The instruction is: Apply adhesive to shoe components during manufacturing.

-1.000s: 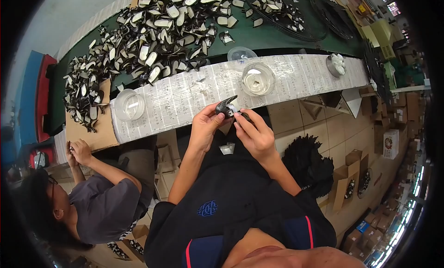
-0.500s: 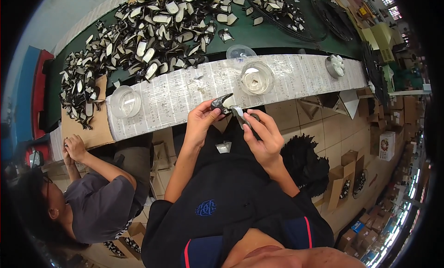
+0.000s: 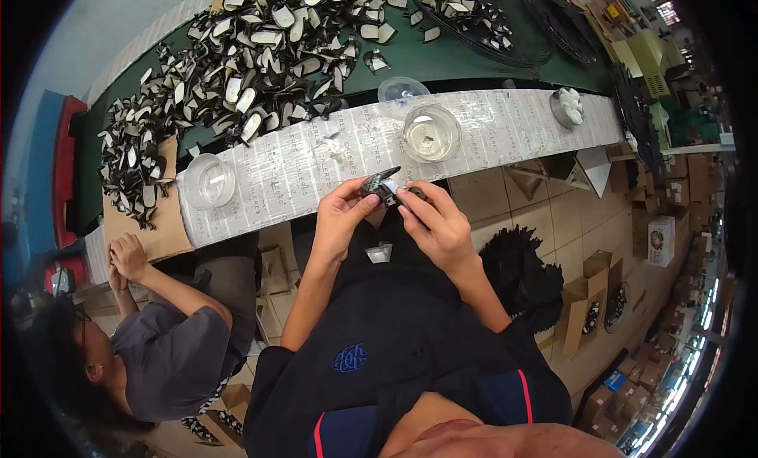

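In my left hand (image 3: 343, 213) I hold a small glossy black curved piece (image 3: 380, 182), shaped like a shoe heel, pinched between thumb and fingers. My right hand (image 3: 442, 225) grips a short tool (image 3: 414, 194) with a dark end and a pale flat tip. That tip meets the black piece, but the fingers hide most of the tool. Both hands are close together, just off the bench's near edge. Beyond them a clear round tub (image 3: 432, 134) of liquid stands on the paper-covered bench (image 3: 292, 170).
A heap of similar black pieces with pale faces (image 3: 237, 87) covers the green surface behind. Another clear tub (image 3: 209, 182), a clear lid (image 3: 403, 89) and a cup of white balls (image 3: 567, 106) line the bench. At my left a co-worker (image 3: 166, 339) sits with hands by a cardboard sheet (image 3: 162, 241).
The black piece has turned, so its pale face is now mostly out of sight. My right hand has moved left and in closer, with the tool against the piece.
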`<state>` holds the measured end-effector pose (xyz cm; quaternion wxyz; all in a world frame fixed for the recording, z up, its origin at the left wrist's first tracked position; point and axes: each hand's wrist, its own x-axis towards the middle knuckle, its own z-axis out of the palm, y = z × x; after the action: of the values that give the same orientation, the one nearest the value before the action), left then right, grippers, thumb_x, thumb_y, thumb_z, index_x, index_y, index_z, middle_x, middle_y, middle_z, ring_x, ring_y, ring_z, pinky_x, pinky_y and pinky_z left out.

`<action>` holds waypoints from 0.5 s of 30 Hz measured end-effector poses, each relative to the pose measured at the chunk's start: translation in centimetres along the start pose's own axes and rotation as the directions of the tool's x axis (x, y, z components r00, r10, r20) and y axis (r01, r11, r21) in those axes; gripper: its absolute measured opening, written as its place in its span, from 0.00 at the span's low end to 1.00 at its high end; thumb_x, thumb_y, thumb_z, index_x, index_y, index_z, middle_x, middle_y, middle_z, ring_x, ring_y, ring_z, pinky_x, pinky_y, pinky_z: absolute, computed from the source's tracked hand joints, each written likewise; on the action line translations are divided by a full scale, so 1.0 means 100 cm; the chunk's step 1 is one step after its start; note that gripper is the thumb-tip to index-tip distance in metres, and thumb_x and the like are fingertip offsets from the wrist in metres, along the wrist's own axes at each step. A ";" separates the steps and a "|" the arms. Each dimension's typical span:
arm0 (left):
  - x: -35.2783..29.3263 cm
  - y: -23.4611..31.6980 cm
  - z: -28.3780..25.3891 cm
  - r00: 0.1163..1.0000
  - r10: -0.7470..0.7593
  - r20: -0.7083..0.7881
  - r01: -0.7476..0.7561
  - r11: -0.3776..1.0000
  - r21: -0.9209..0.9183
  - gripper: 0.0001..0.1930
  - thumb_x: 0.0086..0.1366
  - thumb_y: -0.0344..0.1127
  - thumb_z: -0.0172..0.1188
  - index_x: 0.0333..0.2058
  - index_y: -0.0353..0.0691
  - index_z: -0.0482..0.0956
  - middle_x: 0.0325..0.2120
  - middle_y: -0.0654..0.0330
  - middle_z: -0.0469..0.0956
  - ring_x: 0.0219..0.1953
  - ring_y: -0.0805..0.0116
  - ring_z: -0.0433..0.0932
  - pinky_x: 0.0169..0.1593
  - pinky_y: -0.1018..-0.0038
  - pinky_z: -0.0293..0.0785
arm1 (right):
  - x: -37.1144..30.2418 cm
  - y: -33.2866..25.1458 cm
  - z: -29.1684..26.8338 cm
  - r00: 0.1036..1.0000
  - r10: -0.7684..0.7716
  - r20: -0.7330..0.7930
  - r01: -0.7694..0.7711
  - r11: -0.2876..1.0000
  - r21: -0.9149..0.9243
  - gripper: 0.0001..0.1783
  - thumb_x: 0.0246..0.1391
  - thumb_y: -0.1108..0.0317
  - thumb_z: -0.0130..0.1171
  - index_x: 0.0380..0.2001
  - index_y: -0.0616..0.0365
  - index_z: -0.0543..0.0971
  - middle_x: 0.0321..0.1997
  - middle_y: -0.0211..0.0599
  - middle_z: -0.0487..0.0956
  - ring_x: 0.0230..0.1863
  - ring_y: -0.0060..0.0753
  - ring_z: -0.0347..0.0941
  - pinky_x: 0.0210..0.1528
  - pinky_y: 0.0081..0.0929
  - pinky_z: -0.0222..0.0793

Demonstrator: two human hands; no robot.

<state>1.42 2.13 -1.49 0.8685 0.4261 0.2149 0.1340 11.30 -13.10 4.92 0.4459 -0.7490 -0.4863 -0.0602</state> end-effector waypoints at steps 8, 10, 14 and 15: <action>-0.001 0.003 0.003 1.000 0.019 0.003 -0.020 0.998 0.058 0.17 0.63 0.24 0.62 0.50 0.29 0.75 0.42 0.58 0.80 0.43 0.72 0.79 0.49 0.76 0.77 | 0.002 0.005 -0.003 0.997 -0.031 -0.064 0.023 0.991 -0.136 0.17 0.48 0.78 0.66 0.45 0.61 0.81 0.45 0.44 0.77 0.32 0.38 0.79 0.32 0.29 0.76; -0.002 0.004 0.004 1.000 0.004 -0.006 -0.004 0.999 0.051 0.17 0.63 0.24 0.62 0.51 0.29 0.75 0.42 0.58 0.80 0.43 0.72 0.79 0.49 0.76 0.77 | 0.002 0.006 -0.004 0.997 -0.013 -0.080 0.001 0.989 -0.149 0.17 0.48 0.78 0.66 0.45 0.61 0.81 0.45 0.44 0.77 0.32 0.39 0.79 0.32 0.29 0.76; -0.003 0.007 0.003 1.000 -0.009 -0.003 0.009 0.999 0.031 0.16 0.64 0.25 0.61 0.51 0.29 0.75 0.42 0.58 0.80 0.43 0.72 0.79 0.49 0.75 0.78 | 0.005 0.007 -0.012 0.990 0.012 -0.142 -0.038 0.983 -0.180 0.17 0.48 0.78 0.66 0.44 0.62 0.81 0.44 0.44 0.77 0.34 0.39 0.79 0.34 0.30 0.75; -0.004 0.007 0.003 0.999 -0.039 -0.002 0.039 0.999 -0.015 0.16 0.65 0.26 0.60 0.51 0.30 0.75 0.43 0.57 0.79 0.43 0.72 0.79 0.49 0.74 0.79 | 0.005 0.006 -0.014 0.986 0.034 -0.164 -0.061 0.985 -0.159 0.16 0.48 0.79 0.66 0.44 0.63 0.81 0.44 0.44 0.77 0.34 0.38 0.78 0.34 0.29 0.75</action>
<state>1.18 2.14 -0.67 0.8738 0.4152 0.2231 0.1193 12.52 -13.86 5.67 0.4221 -0.7871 -0.4243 -0.1491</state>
